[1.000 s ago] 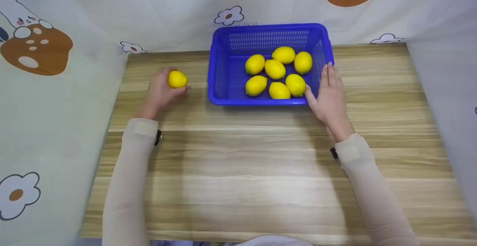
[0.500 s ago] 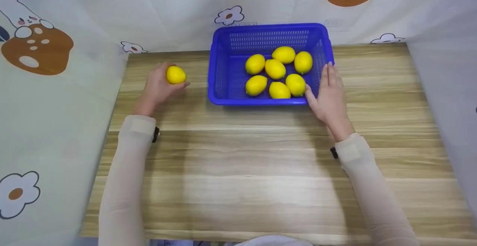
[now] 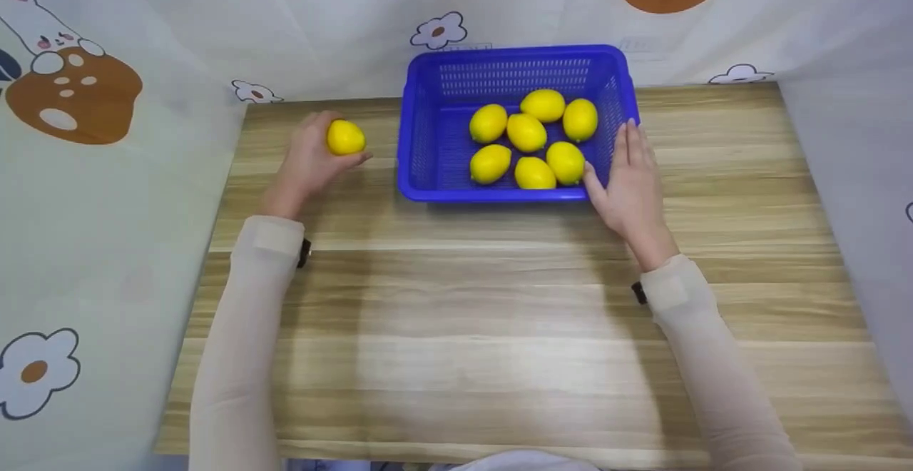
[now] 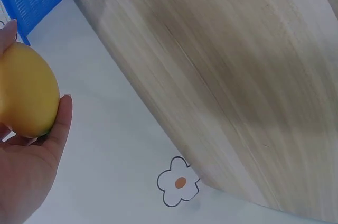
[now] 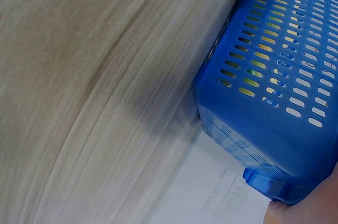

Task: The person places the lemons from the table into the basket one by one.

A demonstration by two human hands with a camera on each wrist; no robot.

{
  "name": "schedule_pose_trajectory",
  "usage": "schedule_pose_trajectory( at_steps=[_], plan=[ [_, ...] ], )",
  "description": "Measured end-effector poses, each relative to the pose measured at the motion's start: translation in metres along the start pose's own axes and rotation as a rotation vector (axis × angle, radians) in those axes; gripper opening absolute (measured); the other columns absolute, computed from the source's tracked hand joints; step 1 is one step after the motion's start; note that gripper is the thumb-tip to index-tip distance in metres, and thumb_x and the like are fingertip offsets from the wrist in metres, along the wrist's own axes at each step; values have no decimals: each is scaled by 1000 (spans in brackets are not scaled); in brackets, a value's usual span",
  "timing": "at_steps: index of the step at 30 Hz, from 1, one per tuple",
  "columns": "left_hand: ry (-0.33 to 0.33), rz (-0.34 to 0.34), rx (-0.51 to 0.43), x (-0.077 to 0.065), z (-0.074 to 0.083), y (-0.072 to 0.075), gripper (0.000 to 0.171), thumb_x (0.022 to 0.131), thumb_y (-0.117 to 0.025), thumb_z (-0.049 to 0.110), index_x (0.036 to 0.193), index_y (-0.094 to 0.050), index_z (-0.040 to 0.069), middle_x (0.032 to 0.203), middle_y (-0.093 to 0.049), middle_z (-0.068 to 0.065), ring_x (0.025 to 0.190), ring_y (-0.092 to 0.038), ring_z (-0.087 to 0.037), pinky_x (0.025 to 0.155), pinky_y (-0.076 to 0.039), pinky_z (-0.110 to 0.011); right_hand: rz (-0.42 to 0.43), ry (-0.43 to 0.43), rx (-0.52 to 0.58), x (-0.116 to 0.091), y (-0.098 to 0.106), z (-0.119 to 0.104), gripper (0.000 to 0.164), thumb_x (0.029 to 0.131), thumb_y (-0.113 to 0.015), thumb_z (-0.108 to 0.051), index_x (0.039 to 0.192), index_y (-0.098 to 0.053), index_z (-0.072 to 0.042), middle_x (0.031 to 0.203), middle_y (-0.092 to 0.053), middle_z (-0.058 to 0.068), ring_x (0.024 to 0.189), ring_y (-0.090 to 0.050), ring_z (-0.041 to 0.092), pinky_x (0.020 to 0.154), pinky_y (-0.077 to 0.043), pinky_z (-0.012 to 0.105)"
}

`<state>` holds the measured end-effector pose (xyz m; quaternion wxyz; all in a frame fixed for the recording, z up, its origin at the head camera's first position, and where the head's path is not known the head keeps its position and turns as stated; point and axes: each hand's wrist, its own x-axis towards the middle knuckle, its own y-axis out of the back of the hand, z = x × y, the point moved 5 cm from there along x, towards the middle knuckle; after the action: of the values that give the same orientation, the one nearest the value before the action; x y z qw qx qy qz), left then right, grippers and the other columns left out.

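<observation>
My left hand [image 3: 312, 157] grips a yellow lemon [image 3: 346, 137] between thumb and fingers, left of a blue plastic basket [image 3: 463, 195]. In the left wrist view the same lemon [image 4: 29, 89] sits between the fingertips and thumb of the hand [image 4: 31, 171]. Several more lemons [image 3: 526, 133] lie in the middle and right part of the basket. My right hand [image 3: 631, 193] rests on the basket's right rim with fairly straight fingers, thumb near the front right corner. Only a bit of that hand [image 5: 311, 203] shows beside the basket wall [image 5: 253, 108] in the right wrist view.
The basket stands at the back of a wooden table [image 3: 456, 328], close to a white patterned cloth [image 3: 342, 21]. Similar cloth [image 3: 114, 207] hangs along the left side and the right side.
The left hand, holding the lemon, has shifted slightly toward the back of the table, first a little left, then right. The right hand and the basket stay put.
</observation>
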<state>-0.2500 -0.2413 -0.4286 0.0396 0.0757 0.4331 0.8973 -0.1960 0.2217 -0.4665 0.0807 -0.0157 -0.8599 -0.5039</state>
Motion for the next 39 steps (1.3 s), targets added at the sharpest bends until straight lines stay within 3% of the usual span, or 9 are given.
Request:
schedule_pose_trajectory(
  at_steps=[14, 25, 39],
  plan=[
    [13, 0, 1, 5, 16, 2, 65, 87, -87, 23, 135, -57, -8, 131, -58, -28, 119, -55, -42, 105, -47, -56, -26, -11, -5, 0, 1, -1, 82, 107, -46, -40, 160, -19, 17, 171, -14, 33, 161, -12, 45, 133, -7, 50],
    [-56, 18, -4, 8, 30, 1, 65, 84, -89, 19, 132, -58, -11, 130, -61, -31, 118, -58, -45, 101, -51, -55, -20, -9, -3, 1, 0, -1, 82, 107, -45, -41, 160, -20, 17, 171, -15, 33, 161, -12, 46, 133, -8, 52],
    [-31, -18, 2, 16, 52, 6, 62, 85, -88, 22, 132, -58, -7, 130, -61, -26, 117, -57, -42, 99, -52, -53, -27, -14, -4, 1, 0, -2, 81, 107, -49, -37, 160, -20, 16, 172, -14, 32, 161, -12, 46, 132, -10, 54]
  ],
)
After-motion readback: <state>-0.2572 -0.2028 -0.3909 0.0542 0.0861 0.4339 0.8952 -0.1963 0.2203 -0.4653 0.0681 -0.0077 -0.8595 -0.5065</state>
